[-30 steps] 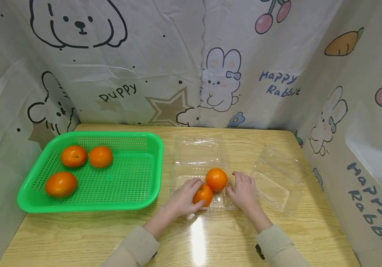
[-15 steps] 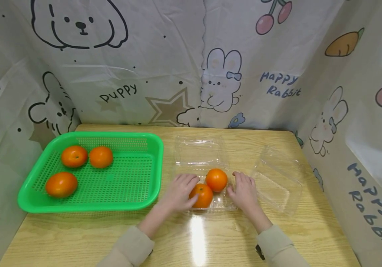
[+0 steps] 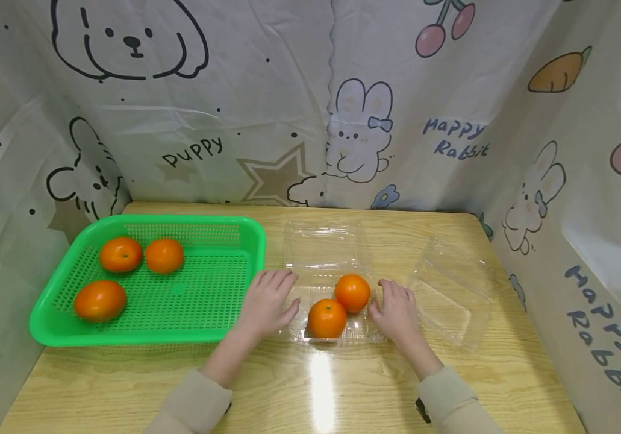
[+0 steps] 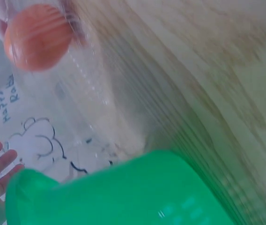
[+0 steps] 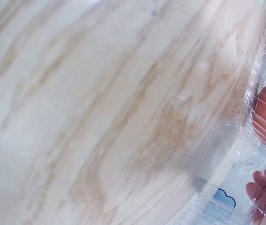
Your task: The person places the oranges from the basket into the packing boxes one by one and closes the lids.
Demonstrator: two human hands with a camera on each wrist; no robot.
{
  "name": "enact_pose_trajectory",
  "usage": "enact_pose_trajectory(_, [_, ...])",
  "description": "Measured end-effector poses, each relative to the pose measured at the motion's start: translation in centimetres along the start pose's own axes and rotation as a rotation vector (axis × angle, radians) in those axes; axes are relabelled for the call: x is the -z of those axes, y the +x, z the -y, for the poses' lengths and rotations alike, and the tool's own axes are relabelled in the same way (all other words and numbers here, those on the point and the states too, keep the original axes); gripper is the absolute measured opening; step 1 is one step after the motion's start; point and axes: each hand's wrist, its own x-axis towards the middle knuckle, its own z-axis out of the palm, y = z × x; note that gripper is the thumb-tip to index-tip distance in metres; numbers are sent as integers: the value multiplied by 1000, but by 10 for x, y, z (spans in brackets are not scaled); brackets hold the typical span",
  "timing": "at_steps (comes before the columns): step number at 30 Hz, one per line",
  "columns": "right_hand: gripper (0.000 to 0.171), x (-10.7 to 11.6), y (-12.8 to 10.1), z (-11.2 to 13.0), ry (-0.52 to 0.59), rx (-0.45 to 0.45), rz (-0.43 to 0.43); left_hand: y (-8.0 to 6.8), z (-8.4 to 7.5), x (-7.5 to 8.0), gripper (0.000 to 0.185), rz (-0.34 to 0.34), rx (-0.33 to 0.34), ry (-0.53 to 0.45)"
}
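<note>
- While three more oranges lie in the green perforated plastic basket point(image 3: 202, 289), the left hand point(image 3: 265, 304) hovers between basket and box, fingers spread, holding nothing.
- The right hand point(image 3: 397, 310) rests relaxed fingers against the clear plastic clamshell box point(image 3: 321, 253), whose long axis runs away from the person, its two round oranges point(image 3: 327, 317) touching.

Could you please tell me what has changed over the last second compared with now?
The left hand let go of the front orange in the clear box and moved left toward the green basket. The right hand, both boxed oranges and the basket's three stayed put.
</note>
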Motion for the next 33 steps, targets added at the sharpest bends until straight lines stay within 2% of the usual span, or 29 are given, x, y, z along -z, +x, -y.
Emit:
enact_pose_trajectory(4, [49,0,0,0,4,-5,2,-3,7,5,39,-31,47,0])
enact_pose_trajectory(12, [49,-2,0,-1,-4,3,-4,-8,17,13,42,-23,119,9])
enact_pose_trajectory(17, [49,-1,-1,-1,-2,2,-2,-10,24,15,40,-64,150,18])
enact_pose_trajectory(21, [49,-1,-1,-1,1,2,-1,-13,32,16,40,-88,177,28])
enact_pose_trajectory(28, [49,0,0,0,8,5,-5,-23,48,18,42,-74,248,27])
enact_pose_trajectory(33, [49,1,0,1,12,0,5,-29,60,19,42,-110,279,31])
